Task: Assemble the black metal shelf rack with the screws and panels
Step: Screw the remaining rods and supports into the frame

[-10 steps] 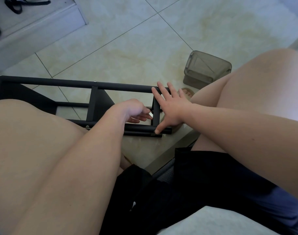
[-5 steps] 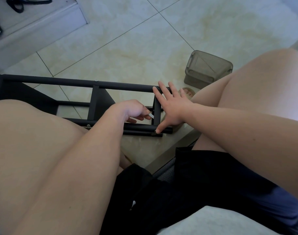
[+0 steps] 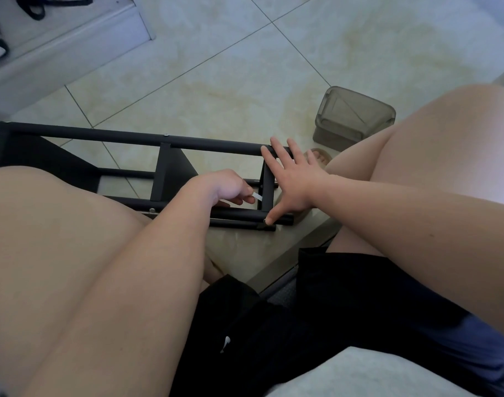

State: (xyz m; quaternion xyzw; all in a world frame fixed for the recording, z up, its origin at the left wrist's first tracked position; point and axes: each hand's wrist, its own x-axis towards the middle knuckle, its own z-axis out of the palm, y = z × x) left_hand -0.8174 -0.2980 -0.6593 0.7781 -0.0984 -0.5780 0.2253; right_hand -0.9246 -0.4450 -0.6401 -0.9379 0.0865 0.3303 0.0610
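The black metal shelf rack [image 3: 130, 138] lies on its side on the tiled floor, its left part hidden behind my left thigh. My right hand [image 3: 295, 181] is spread flat over the rack's right end: the fingers lie on the far tube, the thumb presses a screw [image 3: 265, 221] on the near tube. My left hand [image 3: 225, 187] reaches inside the frame and pinches a small silver tool [image 3: 257, 196], whose tip sits against the black end crossbar [image 3: 267, 190]. Another screw head [image 3: 152, 210] shows on the near tube by my left knee.
A translucent grey plastic box [image 3: 354, 120] lies on the floor beyond my right knee. A white step [image 3: 58, 53] with black-strapped sandals on it rises at the top left. My sandalled foot [image 3: 319, 157] rests just past the rack's right end. Both thighs flank the work area.
Almost nothing has moved. The view has drifted slightly, and my left hand's fingers have shifted a little on the tool near the crossbar.
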